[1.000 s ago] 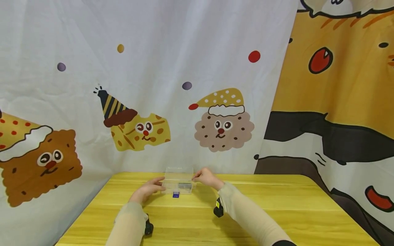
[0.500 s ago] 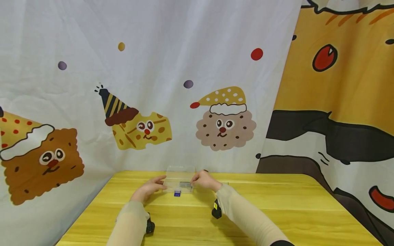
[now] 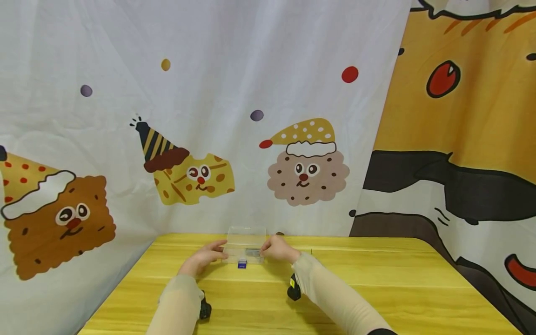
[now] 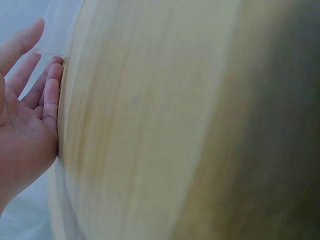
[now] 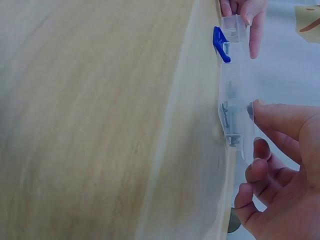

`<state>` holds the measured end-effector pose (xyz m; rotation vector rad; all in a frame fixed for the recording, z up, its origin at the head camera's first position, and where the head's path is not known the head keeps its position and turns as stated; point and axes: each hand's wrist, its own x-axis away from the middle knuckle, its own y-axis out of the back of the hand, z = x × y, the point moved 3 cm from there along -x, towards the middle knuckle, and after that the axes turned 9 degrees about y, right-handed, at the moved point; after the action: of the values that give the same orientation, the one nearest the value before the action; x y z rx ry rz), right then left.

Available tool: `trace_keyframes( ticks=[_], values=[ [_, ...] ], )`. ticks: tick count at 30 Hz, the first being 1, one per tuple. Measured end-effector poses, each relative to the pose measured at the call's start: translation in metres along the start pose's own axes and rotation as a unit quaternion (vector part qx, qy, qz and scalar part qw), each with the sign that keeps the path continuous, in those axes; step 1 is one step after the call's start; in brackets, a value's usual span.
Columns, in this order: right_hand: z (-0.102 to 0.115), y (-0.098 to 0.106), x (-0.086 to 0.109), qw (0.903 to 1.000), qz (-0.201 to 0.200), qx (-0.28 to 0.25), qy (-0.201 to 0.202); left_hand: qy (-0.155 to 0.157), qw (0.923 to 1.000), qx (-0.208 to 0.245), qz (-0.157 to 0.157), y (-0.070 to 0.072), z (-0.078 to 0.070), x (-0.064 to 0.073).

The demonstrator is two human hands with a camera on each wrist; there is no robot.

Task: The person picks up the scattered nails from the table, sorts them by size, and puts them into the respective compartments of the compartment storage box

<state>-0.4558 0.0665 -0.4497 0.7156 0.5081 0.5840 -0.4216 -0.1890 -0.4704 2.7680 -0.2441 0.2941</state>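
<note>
A clear plastic box point(image 3: 234, 254) stands near the table's back edge, its transparent lid point(image 3: 247, 236) raised behind it. Small grey screws point(image 5: 226, 116) lie inside toward its right end. On its front is a blue latch point(image 3: 242, 264). My left hand point(image 3: 204, 258) rests against the box's left end, with its fingers fairly straight and spread. Over the right end, my right hand point(image 3: 279, 249) has its fingertips drawn together. In the right wrist view a small dark grey piece point(image 5: 250, 110) sits at its fingertip, apparently pinched; its kind is unclear.
A wooden table point(image 3: 251, 298) extends in front of the box. Behind it hangs a white curtain point(image 3: 247, 186) with cartoon prints, close to the table's back edge. A thin dark mark point(image 3: 311, 251) shows on the tabletop right of the right hand.
My right hand has moved slightly lower and inward, from the box's right edge to over its right end. The left hand stays by the left end. The whole view has shifted slightly.
</note>
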Motion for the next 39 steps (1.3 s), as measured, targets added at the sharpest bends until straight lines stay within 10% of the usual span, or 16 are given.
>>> trace_keyframes(
  ticks=[19,39],
  values=[
    [-0.009,0.047,0.027,0.9983,-0.043,-0.033,-0.024,-0.001,1.0000,0.001,0.004,0.002,0.001,-0.004],
    [-0.069,0.089,0.088,0.9749,-0.189,-0.027,-0.115,0.000,0.9998,-0.011,0.017,0.002,0.004,-0.003]
  ],
)
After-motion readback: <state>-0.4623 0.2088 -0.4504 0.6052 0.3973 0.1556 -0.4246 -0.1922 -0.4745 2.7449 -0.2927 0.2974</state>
